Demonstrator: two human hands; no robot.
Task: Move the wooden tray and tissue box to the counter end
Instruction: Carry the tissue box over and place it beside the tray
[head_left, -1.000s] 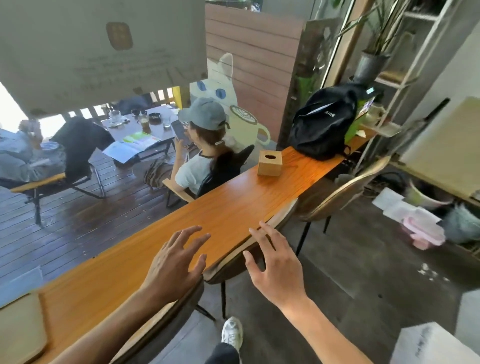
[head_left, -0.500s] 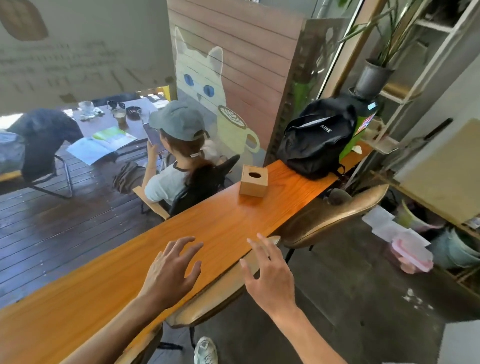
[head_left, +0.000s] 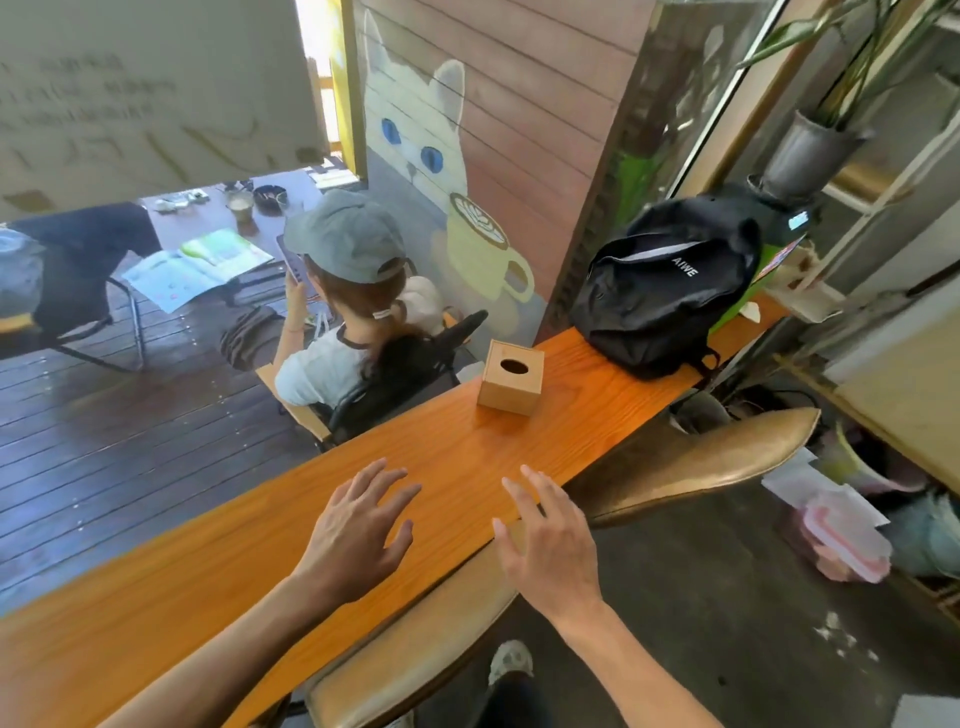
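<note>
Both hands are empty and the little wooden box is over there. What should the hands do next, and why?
Probably reach both hands forward to the tissue box and take it by its sides. The left hand and right hand are open, holding nothing, short of the box. It stands upright on the counter, apart from the backpack at the far end. No tray is in view.

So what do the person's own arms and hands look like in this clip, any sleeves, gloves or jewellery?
Both hands, left hand and right hand, are bare: no gloves, rings or watch visible. Both forearms are uncovered to the frame's bottom edge, with no sleeve or cuff in view. Fingers are slender with short, unpainted nails. No markings or bands show on either wrist.
</note>
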